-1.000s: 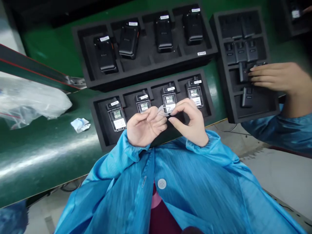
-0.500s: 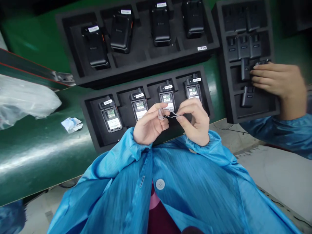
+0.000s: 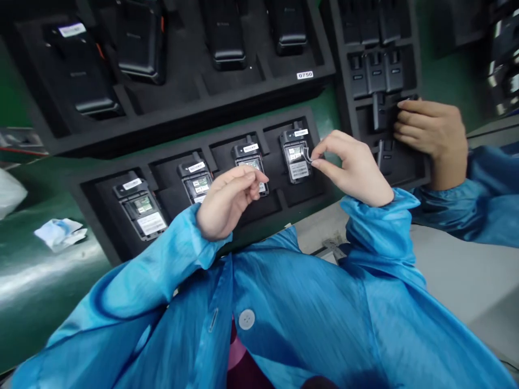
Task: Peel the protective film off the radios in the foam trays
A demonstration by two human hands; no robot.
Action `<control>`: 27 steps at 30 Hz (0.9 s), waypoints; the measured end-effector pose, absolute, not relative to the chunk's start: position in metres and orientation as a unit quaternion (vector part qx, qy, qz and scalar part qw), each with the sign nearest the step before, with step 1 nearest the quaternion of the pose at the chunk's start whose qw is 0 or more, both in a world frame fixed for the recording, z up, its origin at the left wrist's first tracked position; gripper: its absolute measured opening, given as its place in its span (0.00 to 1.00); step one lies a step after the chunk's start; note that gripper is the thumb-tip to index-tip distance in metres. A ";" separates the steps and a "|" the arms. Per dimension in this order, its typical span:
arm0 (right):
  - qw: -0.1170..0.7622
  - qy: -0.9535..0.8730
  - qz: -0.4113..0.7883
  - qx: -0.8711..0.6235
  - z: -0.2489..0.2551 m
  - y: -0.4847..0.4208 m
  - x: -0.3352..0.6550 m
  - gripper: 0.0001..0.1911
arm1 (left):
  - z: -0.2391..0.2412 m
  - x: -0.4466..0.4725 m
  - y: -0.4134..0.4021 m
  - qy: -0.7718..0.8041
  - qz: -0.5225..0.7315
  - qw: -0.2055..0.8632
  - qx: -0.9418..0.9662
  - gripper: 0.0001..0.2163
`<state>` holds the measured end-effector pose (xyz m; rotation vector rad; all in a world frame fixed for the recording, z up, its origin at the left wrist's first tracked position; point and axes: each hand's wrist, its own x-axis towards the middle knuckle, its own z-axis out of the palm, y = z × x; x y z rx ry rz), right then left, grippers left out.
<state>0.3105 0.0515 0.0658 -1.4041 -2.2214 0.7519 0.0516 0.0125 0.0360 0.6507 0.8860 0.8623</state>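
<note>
At the right end of the near tray [image 3: 276,170], the right hand [image 3: 354,165], its grip pinched narrow, holds a thin pale strip [image 3: 307,155] over the edge of the rightmost device [image 3: 292,159]. Above the tray's middle, the left hand [image 3: 227,201] curls loosely; I cannot tell whether it holds anything.

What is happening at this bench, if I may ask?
The person in the blue coat pinches a thin pale strip in the right hand, at the rightmost device in the near tray; whether it touches is unclear. The left hand hangs partly curled over that tray; I can't tell if it holds anything. A co-worker's hand is at a side tray with black blocks.
</note>
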 end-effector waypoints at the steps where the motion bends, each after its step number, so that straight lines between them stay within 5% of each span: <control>1: 0.187 -0.801 0.273 -0.498 0.063 0.057 0.312 0.04 | 0.038 0.053 0.019 0.428 0.388 0.728 0.370 0.09; 6: 0.117 -0.816 0.274 -0.496 0.041 0.080 0.309 0.03 | 0.027 0.065 0.044 0.500 0.232 0.433 0.713 0.09; 11: 0.099 -0.810 0.226 -0.531 0.023 0.091 0.304 0.05 | 0.003 0.079 0.048 0.447 0.140 0.258 0.845 0.15; 27: 0.090 -0.809 0.181 -0.552 0.012 0.091 0.304 0.07 | -0.005 0.098 0.048 0.428 0.061 0.145 0.890 0.21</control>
